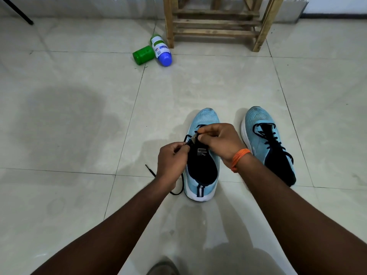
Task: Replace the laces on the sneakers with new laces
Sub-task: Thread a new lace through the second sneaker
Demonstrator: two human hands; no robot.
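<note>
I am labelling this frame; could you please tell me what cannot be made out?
- Head view: eyelets of the nearer sneaker are hidden by the left hand and right hand, so lacing progress is unclear.
- The black lace passes behind the left wrist.
- The bottle label is too small to read.
- The wooden rack is cut off at the top edge.

Two bare arms w/ bare hands. An orange string band (pixel 239 158), made of lots of thin loops, goes round the wrist of the right hand (pixel 220 141).
</note>
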